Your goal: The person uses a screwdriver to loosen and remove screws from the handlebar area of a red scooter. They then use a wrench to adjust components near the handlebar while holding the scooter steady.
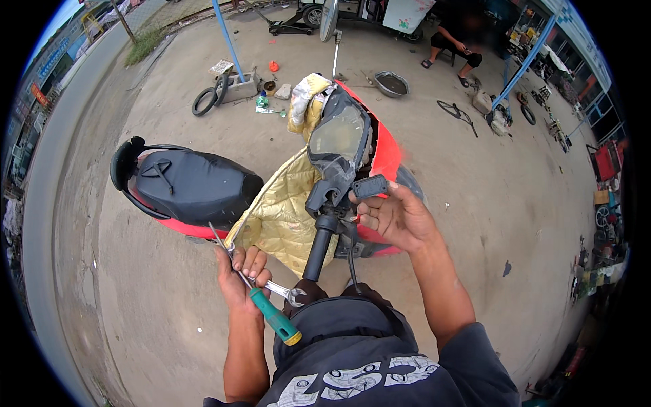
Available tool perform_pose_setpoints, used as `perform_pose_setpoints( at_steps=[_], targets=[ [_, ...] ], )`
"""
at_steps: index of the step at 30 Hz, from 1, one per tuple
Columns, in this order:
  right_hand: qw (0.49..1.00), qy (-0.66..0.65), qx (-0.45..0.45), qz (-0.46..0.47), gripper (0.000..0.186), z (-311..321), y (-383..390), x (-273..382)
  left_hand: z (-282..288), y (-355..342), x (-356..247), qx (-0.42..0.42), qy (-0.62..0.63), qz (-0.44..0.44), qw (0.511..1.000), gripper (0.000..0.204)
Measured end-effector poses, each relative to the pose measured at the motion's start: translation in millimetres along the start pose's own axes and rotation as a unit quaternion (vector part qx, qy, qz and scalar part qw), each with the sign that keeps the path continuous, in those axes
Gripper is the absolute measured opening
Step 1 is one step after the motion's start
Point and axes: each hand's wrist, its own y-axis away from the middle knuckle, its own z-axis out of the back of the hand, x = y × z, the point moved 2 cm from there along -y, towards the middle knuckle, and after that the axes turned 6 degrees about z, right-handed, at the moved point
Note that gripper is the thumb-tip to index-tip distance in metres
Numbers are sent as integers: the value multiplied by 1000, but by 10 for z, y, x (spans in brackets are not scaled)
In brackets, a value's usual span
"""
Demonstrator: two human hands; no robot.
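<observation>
My left hand is closed around a screwdriver with a green handle and yellow end, its shaft pointing up and left. The same fingers hold a steel wrench, its open jaw toward my waist. My right hand pinches a small dark rectangular cover between thumb and fingers, over the front of a red scooter. Just below and left of it are the black handlebar grip and the lever mount. A yellow quilted apron hangs over the scooter's front.
The scooter's black seat extends to the left. Beyond it lie a tire, a concrete block and a green bottle. A metal basin stands farther back. Another person sits at the back right near a blue pole.
</observation>
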Motion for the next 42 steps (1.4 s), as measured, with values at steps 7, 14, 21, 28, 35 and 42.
perform_pose_setpoints(
  at_steps=[7, 14, 21, 28, 35, 42],
  targets=[
    [978, -5, -114, 177, 35, 908, 442, 904, 305, 201, -99, 0, 30, -33, 999, 55],
    [947, 100, -254, 167, 30, 1684, 647, 807, 392, 306, 98, -10, 42, -33, 999, 52],
    [824, 447, -329, 110, 36, 2360, 543, 141, 439, 380, 299, -1, 40, -38, 998, 51],
    [642, 709, -229, 183, 40, 2128, 170, -619, 402, 439, 542, -29, 45, -36, 998, 51],
    [604, 743, -218, 188, 45, 1870, -89, -880, 397, 503, 570, -25, 33, -44, 998, 51],
    [591, 755, -175, 222, 45, 1913, -145, -941, 514, 520, 508, -36, 50, -48, 997, 51]
  ],
)
